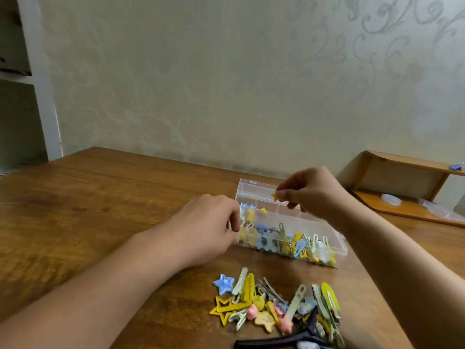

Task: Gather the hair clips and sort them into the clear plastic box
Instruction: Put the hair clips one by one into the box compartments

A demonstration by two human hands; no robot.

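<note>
Just above the clear box [289,217], right hand [312,195] pinches yellow clip [275,195].

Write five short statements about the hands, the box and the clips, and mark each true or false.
1. The right hand pinches a yellow clip above the box. True.
2. The box is closed. False: its lid stands open at the back.
3. A pile of clips lies on the table nearer than the box. True.
4. The blue star clip is inside the box. False: it lies on the table at the pile's left edge.
5. The left hand rests on the pile. False: it is at the box's left end.
</note>
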